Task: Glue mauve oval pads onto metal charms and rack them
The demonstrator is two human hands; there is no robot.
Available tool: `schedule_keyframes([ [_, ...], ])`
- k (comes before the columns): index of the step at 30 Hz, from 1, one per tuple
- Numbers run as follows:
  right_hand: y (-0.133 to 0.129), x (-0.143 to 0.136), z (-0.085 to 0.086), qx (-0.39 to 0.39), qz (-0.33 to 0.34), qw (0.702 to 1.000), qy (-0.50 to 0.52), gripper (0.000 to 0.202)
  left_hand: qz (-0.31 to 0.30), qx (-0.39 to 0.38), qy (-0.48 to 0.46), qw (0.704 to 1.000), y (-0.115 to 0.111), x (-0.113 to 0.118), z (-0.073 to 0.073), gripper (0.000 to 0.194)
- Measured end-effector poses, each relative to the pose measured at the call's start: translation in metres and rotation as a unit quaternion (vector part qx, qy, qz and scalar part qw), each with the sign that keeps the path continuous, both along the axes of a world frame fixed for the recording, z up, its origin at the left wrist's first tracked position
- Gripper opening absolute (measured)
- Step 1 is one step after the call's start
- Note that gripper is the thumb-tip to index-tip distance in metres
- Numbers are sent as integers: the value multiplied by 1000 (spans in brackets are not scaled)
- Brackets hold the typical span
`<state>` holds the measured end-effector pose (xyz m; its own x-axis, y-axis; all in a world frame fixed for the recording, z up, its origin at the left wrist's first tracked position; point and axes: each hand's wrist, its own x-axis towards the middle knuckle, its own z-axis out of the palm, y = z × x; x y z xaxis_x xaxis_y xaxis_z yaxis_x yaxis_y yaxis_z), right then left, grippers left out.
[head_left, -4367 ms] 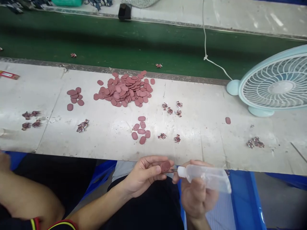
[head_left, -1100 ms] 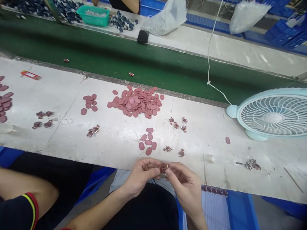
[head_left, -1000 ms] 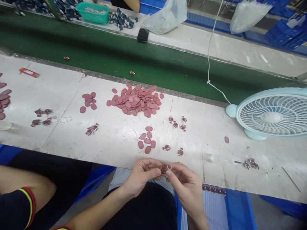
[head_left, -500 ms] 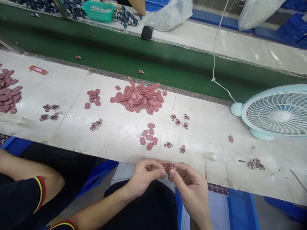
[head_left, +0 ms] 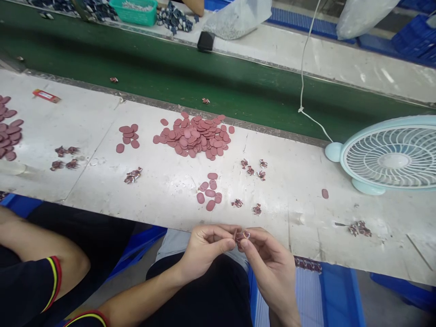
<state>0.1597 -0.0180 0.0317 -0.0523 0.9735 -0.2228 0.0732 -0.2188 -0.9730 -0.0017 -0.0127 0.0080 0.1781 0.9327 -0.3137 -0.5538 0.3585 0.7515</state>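
Just past the table's front edge, my left hand (head_left: 209,247) pinches a reddish oval disc (head_left: 235,234), seen nearly edge-on. Against it, my right hand (head_left: 270,261) holds a small brown piece with a shiny rim (head_left: 243,235) between thumb and fingers. The fingertips partly cover both, so I cannot tell whether they are joined. Beyond the hands lies a small group of oval discs (head_left: 210,193). To its right are two brown-and-silver pieces, one of them nearest my right hand (head_left: 256,209), with several more (head_left: 250,170) farther back.
A large pile of oval discs (head_left: 195,136) sits by the green conveyor belt (head_left: 153,68), which carries two small pieces. A light-blue fan (head_left: 391,156) stands at right, its white cord crossing the belt. A co-worker's arm (head_left: 68,245) is at left. Blue crates (head_left: 340,290) sit below the table.
Both hands keep their pinch beside each other, with only a slight shift of the fingers. The small pieces on the green belt have moved right. The whole view has shifted a little.
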Motion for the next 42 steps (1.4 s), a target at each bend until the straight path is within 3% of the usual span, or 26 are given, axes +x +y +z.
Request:
schedule_keyframes([
  [10,7,11,10,92,66,989,-92,24,-16,-12,7,1000,2,3,4,3],
  [19,4,2,9,7,20,999,33,16,-15,2,24,1000,3,1,11,5],
  [42,1,-5,8,-6,-26,999,42,14,10,-8,-3,1000,-3,5,7,6],
])
